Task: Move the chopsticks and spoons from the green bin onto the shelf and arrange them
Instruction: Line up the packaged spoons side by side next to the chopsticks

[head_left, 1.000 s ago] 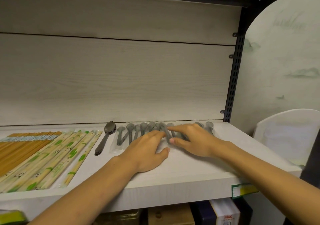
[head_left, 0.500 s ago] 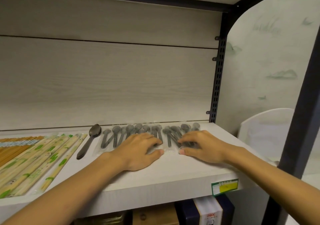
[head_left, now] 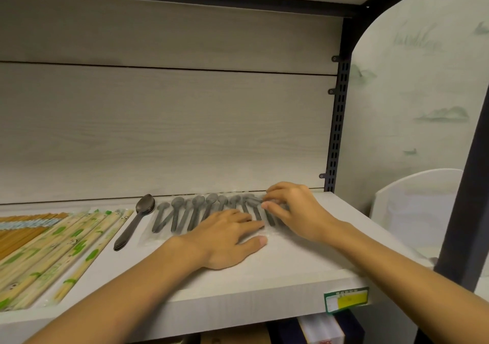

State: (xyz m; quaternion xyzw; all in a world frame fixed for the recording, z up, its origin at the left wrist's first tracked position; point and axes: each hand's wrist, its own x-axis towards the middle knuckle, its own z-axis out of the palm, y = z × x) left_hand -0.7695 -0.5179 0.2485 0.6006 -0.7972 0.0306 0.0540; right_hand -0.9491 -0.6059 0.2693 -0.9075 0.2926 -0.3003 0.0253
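Note:
A row of several grey spoons in clear wrappers lies along the back of the white shelf. My left hand rests flat on the handles at the middle of the row, fingers straight. At the row's right end, my right hand has its fingers bent, and thumb and fingertips pinch a wrapped spoon. To the left lie a stack of dark unwrapped spoons, green-printed wrapped chopsticks and brown chopsticks. The green bin is out of view.
A black slotted upright marks the shelf's back right corner, and a black post stands at the far right. A white rounded object sits beyond the shelf. A price label hangs on the front edge, with boxes below.
My right hand has moved toward the back right end of the spoon row and bent its fingers onto a wrapper. The left hand stays flat on the handles. The view shifted.

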